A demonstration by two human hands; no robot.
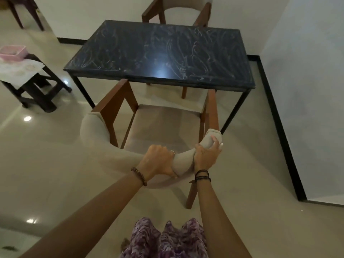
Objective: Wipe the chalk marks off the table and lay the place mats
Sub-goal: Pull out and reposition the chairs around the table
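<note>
From the head camera, both hands are on the curved padded backrest of the near chair (pixel 104 131), which stands at the near edge of the dark desk (pixel 160 53). The left hand (pixel 158 161) curls over the top of the backrest with its thumb down the near face; the right hand (pixel 205 155) wraps the same pad further right, near its end by the wooden arm. The chalk marks (pixel 186 47) — pale scribbles across most of the desk top — lie beyond the hands, past the chair seat, well apart from either. A second chair (pixel 176 12) sits at the far side. On a small dark stool (pixel 37 90) to the left rest pale mats (pixel 16 71) and a pink basket (pixel 13 51).
</note>
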